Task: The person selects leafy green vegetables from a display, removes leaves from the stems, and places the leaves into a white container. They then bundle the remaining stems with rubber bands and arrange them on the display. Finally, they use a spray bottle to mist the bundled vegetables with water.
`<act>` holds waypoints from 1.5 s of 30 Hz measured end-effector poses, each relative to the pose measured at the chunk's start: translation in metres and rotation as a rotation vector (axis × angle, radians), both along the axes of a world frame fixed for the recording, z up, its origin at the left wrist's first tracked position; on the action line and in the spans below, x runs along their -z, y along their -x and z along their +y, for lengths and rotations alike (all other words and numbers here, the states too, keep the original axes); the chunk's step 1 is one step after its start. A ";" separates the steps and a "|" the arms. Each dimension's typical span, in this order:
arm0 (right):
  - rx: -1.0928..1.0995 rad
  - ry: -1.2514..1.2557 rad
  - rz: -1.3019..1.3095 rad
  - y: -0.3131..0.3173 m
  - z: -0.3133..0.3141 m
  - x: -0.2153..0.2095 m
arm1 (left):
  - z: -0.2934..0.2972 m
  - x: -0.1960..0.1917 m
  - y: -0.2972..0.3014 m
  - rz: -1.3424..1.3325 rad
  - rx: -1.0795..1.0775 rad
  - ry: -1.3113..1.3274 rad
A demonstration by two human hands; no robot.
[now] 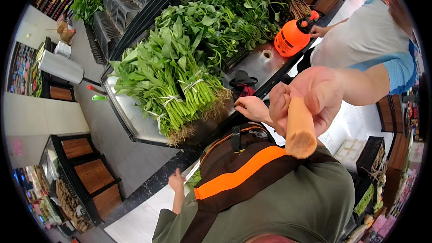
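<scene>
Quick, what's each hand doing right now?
Left hand: not in view.
Right hand: closed around a tan cylinder.

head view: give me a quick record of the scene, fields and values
place: produce stand in a shop
right hand: closed around a tan stick, end toward the camera
left hand: not in view
greens: tied bundles piled on a metal tray
person in olive shirt: one hand at the root ends of the greens
orange sprayer: on the counter, another person's hand by it
</scene>
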State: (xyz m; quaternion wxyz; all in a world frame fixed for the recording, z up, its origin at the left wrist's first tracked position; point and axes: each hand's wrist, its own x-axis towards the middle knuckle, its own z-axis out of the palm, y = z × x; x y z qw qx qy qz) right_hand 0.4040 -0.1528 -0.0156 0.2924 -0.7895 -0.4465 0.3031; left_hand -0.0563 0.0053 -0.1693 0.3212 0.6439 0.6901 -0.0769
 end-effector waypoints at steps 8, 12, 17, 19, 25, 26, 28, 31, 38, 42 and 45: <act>0.058 -0.039 0.021 -0.012 -0.016 0.003 | 0.082 -0.004 -0.039 -0.138 -0.076 -0.371; 0.078 -0.050 0.029 -0.028 -0.021 0.001 | 0.071 -0.006 -0.058 -0.192 -0.126 -0.375; 0.104 -0.053 0.028 -0.051 -0.028 0.002 | 0.033 -0.022 -0.108 -0.193 -0.126 -0.463; 0.059 -0.060 0.037 -0.063 -0.020 0.007 | 0.012 -0.038 -0.119 -0.167 -0.179 -0.484; 0.040 -0.069 0.031 -0.089 -0.011 0.001 | 0.010 -0.078 -0.177 -0.245 -0.048 -0.778; 0.047 -0.099 0.060 -0.094 -0.008 0.007 | 0.013 -0.089 -0.196 -0.300 -0.015 -0.815; 0.017 -0.128 0.071 -0.102 0.001 0.009 | 0.008 -0.118 -0.230 -0.341 0.024 -0.853; -0.004 -0.120 0.099 -0.114 0.010 0.007 | 0.010 -0.153 -0.290 -0.459 0.126 -0.896; 0.012 -0.076 0.107 -0.138 0.027 0.012 | 0.015 -0.165 -0.400 -0.582 0.432 -0.875; 0.049 -0.094 0.017 -0.155 0.026 0.014 | 0.038 -0.136 -0.446 -0.215 0.526 -0.874; 0.084 -0.166 0.023 -0.170 0.037 0.018 | 0.051 -0.129 -0.458 0.004 0.470 -0.754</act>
